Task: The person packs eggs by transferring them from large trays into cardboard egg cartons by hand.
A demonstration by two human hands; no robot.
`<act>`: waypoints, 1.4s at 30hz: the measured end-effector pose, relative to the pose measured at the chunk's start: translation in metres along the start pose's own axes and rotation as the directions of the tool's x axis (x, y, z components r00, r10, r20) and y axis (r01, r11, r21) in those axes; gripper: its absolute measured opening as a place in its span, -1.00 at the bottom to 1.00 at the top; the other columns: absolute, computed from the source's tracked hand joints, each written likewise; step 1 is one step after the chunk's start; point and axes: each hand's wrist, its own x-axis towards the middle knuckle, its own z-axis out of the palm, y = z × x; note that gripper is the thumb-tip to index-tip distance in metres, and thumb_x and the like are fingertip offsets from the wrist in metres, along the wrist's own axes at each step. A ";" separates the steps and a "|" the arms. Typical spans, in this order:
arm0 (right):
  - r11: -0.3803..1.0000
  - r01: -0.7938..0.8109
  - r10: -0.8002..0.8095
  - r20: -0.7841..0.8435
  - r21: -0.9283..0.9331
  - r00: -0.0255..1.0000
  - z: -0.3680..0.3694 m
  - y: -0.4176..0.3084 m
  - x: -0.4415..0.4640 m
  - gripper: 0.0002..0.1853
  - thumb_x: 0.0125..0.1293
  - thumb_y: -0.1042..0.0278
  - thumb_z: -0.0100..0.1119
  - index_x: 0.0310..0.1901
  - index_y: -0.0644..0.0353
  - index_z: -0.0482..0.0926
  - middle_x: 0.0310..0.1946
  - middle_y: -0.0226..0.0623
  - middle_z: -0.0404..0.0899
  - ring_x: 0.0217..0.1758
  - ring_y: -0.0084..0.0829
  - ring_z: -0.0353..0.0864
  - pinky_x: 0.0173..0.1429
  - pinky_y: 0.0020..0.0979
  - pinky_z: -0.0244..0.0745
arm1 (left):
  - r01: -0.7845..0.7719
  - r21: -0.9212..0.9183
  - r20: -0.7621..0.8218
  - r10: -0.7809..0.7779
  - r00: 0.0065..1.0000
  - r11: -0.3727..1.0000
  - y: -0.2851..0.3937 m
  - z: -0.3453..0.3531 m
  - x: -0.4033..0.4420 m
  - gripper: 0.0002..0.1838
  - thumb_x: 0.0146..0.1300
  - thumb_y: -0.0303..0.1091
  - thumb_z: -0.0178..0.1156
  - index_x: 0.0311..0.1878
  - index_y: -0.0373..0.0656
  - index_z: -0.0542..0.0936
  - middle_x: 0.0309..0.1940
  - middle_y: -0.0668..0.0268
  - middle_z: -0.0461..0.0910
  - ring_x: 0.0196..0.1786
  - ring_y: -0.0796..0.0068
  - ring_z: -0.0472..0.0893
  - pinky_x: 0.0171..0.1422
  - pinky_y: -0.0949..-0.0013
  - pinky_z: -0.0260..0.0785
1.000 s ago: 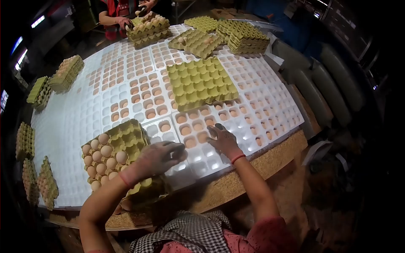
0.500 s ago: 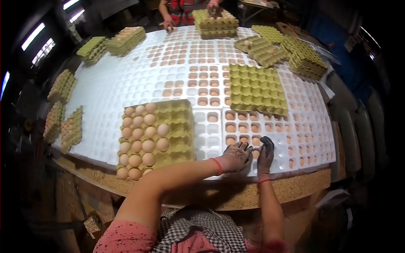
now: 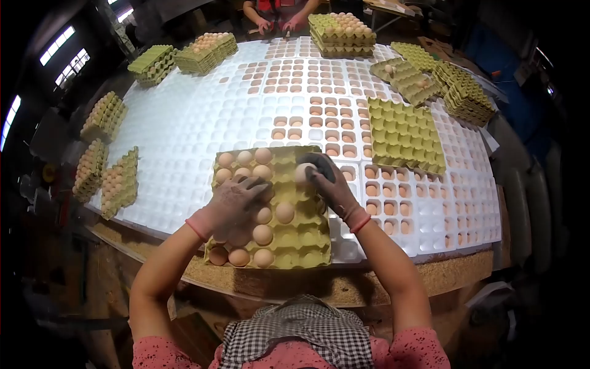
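A pulp tray (image 3: 299, 237) partly filled with eggs lies at the front middle of the table. Over its left half, my left hand (image 3: 236, 200), in a thin dark-stained glove, has its fingers curled down among the eggs; what they grip is hidden. My right hand (image 3: 329, 184), also gloved, is closed around a pale egg (image 3: 305, 173) above the tray's right edge. To the right, white moulded trays (image 3: 413, 192) hold brown eggs (image 3: 388, 209) in square cells. An empty pulp tray (image 3: 405, 135) rests on top of them.
Stacks of pulp trays with eggs stand at the left edge (image 3: 103, 117) and back left (image 3: 206, 54). Another egg stack (image 3: 342, 35) is at the back, near a co-worker's hands (image 3: 276, 26). More pulp trays (image 3: 465, 95) are piled at the back right.
Both hands have moved left from the white cells to the egg tray. My right hand now holds an egg. The view has shifted, and the co-worker's hands have come together off the egg stack.
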 end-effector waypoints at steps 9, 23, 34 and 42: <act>0.368 0.112 0.211 0.200 -0.923 0.957 0.018 0.004 -0.008 -0.48 0.20 -0.18 0.31 0.03 0.02 0.57 -0.23 -0.21 0.68 -0.15 -0.15 0.71 -0.04 -0.20 0.58 | 0.144 -0.964 0.016 -0.491 0.871 0.224 -0.030 -0.008 -0.013 -0.62 0.41 -0.34 0.11 0.25 -0.19 0.48 0.00 0.33 0.55 0.13 0.44 0.54 0.23 0.36 0.45; 0.418 0.161 0.215 0.269 -0.894 0.939 0.050 -0.012 0.000 -0.40 0.30 -0.07 0.19 0.30 0.04 0.45 0.22 -0.11 0.56 0.22 -0.11 0.60 0.12 -0.14 0.54 | 0.084 0.122 0.113 -0.098 0.989 0.989 -0.037 0.008 0.042 -0.50 0.24 -0.17 0.24 0.26 0.01 0.52 0.16 0.14 0.52 0.09 0.05 0.60 0.14 0.11 0.49; 0.458 0.075 -0.294 -0.071 -0.886 0.953 -0.027 -0.036 -0.089 -0.41 0.13 -0.04 0.47 0.15 0.00 0.56 0.16 -0.06 0.46 -0.19 -0.38 0.73 -0.09 -0.36 0.70 | 0.177 -0.168 -0.024 -0.184 0.983 0.970 -0.017 -0.011 0.040 -0.48 0.00 -0.48 0.34 0.13 -0.21 0.57 0.02 0.16 0.64 0.04 0.15 0.63 0.17 0.19 0.49; -0.140 -0.570 0.046 -0.580 -0.810 0.813 -0.256 -0.017 -0.242 -0.57 0.26 0.01 0.28 0.13 -0.07 0.54 0.04 -0.16 0.59 -0.10 -0.05 0.69 -0.02 -0.16 0.61 | -0.050 -0.605 -0.023 0.046 0.999 0.795 0.136 -0.011 0.146 -0.45 0.16 -0.36 0.42 0.24 -0.17 0.53 0.02 0.14 0.64 -0.11 0.36 0.71 0.04 0.31 0.59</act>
